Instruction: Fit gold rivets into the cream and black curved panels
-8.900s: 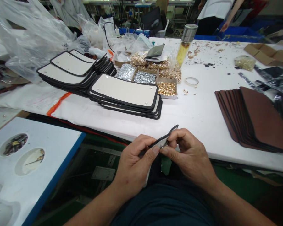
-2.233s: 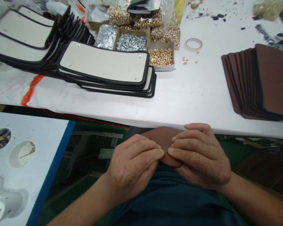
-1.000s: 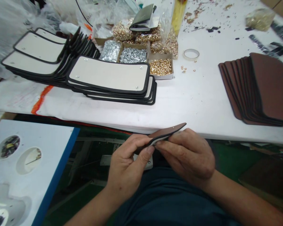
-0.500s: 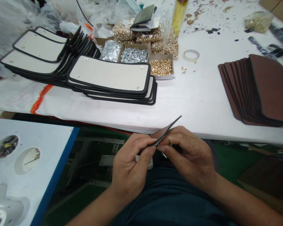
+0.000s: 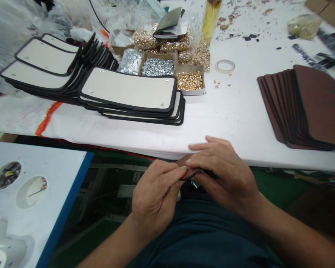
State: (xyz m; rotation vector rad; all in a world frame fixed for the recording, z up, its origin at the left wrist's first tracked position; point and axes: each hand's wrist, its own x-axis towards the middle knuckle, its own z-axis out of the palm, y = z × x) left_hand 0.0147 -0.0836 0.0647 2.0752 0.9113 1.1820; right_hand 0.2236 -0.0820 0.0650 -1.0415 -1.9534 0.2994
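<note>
Over my lap, at the table's front edge, I hold a thin brown panel with black edging (image 5: 190, 175), mostly hidden by my fingers. My left hand (image 5: 156, 191) pinches its near left part between thumb and fingers. On the other side, my right hand (image 5: 227, 171) has its thumb underneath and its fingers laid over the top, some stretched out. A small shiny metal bit (image 5: 194, 184) shows below my right thumb; I cannot tell what it is. Cream panels with black borders and corner eyelets (image 5: 128, 89) are stacked beyond my hands.
Brown panels (image 5: 321, 108) lie fanned at right. Boxes of gold eyelets (image 5: 190, 80) and silver washers (image 5: 158, 66) stand behind the cream stack, near a tape roll (image 5: 225, 66) and a green booklet (image 5: 169, 23). A blue-edged white machine table (image 5: 58, 178) is at left.
The raised panel edge has tipped down flat between my hands. My right fingers have opened out and moved up over the panel; my left hand keeps its pinch.
</note>
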